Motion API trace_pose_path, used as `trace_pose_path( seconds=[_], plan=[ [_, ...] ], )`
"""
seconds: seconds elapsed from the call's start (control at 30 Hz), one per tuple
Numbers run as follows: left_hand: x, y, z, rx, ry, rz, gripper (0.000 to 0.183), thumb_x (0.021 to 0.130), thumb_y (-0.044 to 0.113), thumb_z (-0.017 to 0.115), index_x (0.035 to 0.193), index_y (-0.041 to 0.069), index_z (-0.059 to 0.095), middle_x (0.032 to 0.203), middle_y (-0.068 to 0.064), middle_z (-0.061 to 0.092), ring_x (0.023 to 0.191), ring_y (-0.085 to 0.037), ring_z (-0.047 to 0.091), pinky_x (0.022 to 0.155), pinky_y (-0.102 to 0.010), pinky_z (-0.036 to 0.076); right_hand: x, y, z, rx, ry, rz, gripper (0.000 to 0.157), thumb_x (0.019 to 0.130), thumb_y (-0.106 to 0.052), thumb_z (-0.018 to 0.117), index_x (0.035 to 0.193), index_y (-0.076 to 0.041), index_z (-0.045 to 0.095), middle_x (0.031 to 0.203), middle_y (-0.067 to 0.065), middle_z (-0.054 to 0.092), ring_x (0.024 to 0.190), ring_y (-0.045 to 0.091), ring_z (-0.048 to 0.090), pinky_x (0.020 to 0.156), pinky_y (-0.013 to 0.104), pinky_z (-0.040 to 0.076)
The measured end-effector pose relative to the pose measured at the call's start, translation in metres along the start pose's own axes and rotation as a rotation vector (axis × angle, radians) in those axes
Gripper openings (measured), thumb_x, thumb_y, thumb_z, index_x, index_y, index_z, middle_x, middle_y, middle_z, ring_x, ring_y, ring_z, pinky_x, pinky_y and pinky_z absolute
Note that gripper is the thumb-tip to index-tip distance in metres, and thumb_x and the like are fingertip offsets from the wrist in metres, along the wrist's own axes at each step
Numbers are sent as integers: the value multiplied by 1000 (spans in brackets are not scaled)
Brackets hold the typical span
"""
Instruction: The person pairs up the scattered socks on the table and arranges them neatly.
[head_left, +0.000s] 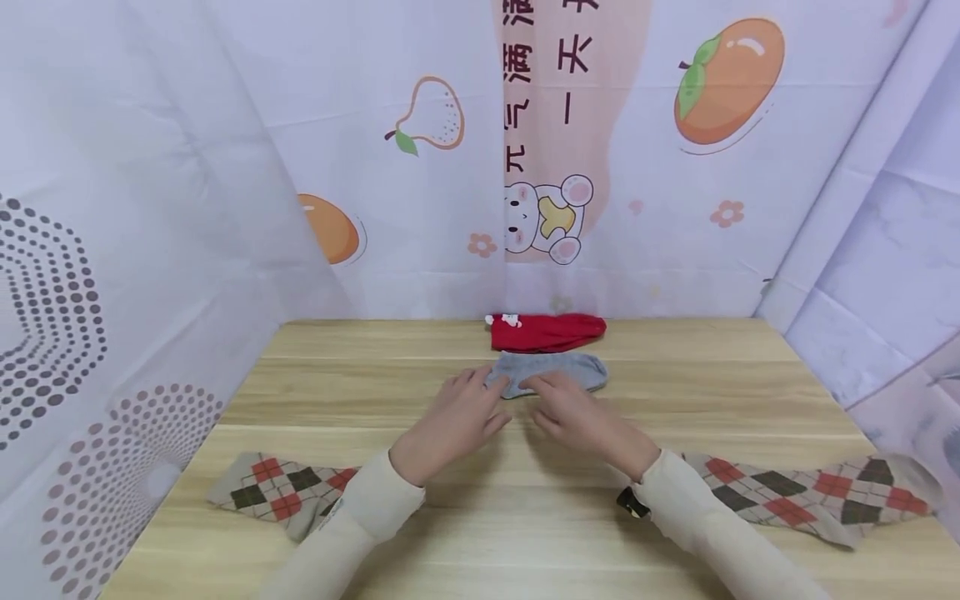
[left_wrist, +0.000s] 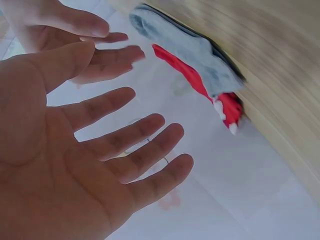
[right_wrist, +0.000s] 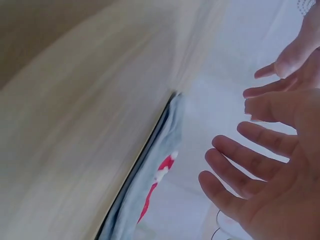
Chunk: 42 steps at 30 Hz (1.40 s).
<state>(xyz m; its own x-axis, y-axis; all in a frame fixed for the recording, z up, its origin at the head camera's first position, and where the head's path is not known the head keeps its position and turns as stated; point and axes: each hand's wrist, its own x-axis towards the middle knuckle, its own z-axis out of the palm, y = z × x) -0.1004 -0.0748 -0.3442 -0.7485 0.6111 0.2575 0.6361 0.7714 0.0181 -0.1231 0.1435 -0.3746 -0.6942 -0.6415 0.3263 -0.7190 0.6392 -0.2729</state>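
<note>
A grey-blue sock lies flat across the wooden table, with a dark edge showing beneath it in both wrist views. Just behind it is a red sock with small white figures at its left end. My left hand hovers at the near left of the grey-blue sock, its fingers spread and holding nothing in the left wrist view. Facing it, my right hand is over the sock's near side, also with fingers apart and nothing held. In the head view the fingertips of both hands overlap the sock.
One argyle sock lies at the left, partly behind the left sleeve. Another argyle sock stretches along the right, partly behind the right sleeve. A small dark item shows beside the right cuff. A printed white curtain hangs behind the table.
</note>
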Motion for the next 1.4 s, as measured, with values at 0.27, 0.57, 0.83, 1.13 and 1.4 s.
trace_pose_path(
  seconds=[0.27,0.57,0.83,1.13,1.4],
  plan=[
    [-22,-16,-7,-30,-106,-106,45,103,37,54,138,8,54,131,-18,57,117,-37,57,89,-53,51,5,-19,3,72,-62,36,43,94,-13,68,133,-1,55,127,15,63,120,32,58,101,47,47],
    [-47,-36,-14,-7,-124,-155,42,103,36,55,126,1,61,114,-19,61,99,-37,62,79,-48,55,19,-37,16,124,-136,35,42,96,-17,65,135,-8,54,120,9,66,113,22,61,96,40,51],
    [-69,-59,-19,12,-103,-212,27,101,19,59,119,0,63,95,-15,63,79,-29,61,66,-39,54,35,-53,27,146,-153,-36,38,98,-17,63,134,-7,56,115,9,67,104,18,63,88,38,54],
    [-93,-88,-27,27,-163,-317,30,93,2,64,122,-3,60,98,-19,61,81,-32,61,59,-39,53,47,-71,43,146,-178,-97,33,100,-19,60,130,-6,59,113,8,69,101,15,64,87,34,53],
    [-114,-129,-37,-5,-258,-435,32,86,-14,58,118,-7,57,97,-26,59,81,-39,61,61,-47,55,61,-92,54,126,-220,-173,33,100,-20,60,130,-6,59,115,7,69,97,9,62,89,29,52]
  ],
)
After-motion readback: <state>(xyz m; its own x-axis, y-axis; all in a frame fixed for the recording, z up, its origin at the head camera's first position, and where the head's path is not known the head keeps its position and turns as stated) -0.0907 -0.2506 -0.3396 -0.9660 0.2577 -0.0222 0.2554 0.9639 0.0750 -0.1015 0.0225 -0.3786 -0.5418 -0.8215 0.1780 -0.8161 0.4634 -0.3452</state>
